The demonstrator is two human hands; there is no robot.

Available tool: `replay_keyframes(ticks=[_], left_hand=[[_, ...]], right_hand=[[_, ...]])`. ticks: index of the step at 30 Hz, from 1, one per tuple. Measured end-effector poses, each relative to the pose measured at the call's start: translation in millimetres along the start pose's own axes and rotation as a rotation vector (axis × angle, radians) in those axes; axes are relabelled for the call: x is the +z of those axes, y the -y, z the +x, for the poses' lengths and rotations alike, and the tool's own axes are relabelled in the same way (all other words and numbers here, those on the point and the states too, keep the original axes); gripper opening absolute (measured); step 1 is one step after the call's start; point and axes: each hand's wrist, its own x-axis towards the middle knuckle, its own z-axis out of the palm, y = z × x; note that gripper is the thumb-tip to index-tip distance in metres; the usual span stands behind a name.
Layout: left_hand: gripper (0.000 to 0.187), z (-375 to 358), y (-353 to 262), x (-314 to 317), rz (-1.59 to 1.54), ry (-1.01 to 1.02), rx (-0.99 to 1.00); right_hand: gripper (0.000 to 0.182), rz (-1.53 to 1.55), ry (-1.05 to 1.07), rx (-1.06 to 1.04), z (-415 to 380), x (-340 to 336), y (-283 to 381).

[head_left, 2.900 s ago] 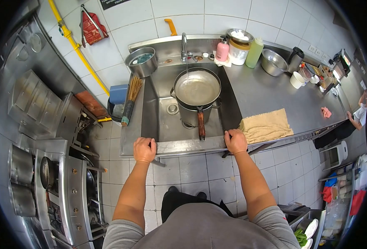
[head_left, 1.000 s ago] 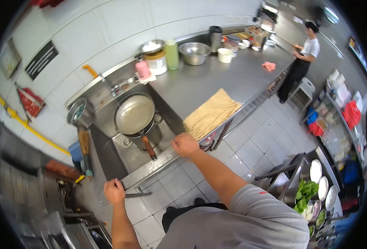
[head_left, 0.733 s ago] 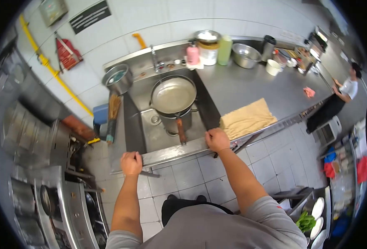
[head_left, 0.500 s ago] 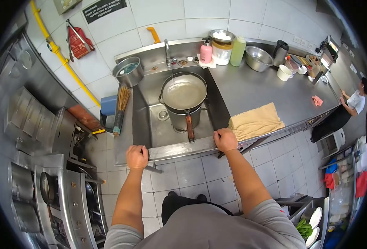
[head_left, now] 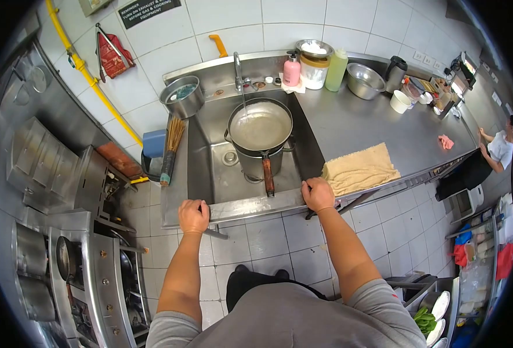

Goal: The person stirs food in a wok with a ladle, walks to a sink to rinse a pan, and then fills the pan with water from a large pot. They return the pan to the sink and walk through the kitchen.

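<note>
My left hand is closed over the front rim of the steel sink, near its left corner. On the same rim, to the right, my right hand is curled beside a folded yellow cloth. Between them, in the basin, a wide pan rests on top of a steel pot, its brown wooden handle pointing toward me. Water runs from the faucet into the pan.
Left of the basin are a metal pot and a bamboo brush. Behind it stand a pink pump bottle, a green bottle and a steel bowl. Another person is at the far right.
The whole view has shifted slightly. Both hands keep their places on the sink rim, and the pan has not moved in the sink.
</note>
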Motion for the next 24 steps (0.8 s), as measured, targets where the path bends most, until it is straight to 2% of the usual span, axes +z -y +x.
replay_keyframes(ticks=[24], left_hand=[[0.021,0.2,-1.6,-2.8,0.000,0.013,-0.011]], right_hand=[[0.023,-0.001,-0.004,0.001,0.3,-4.7,6.9]])
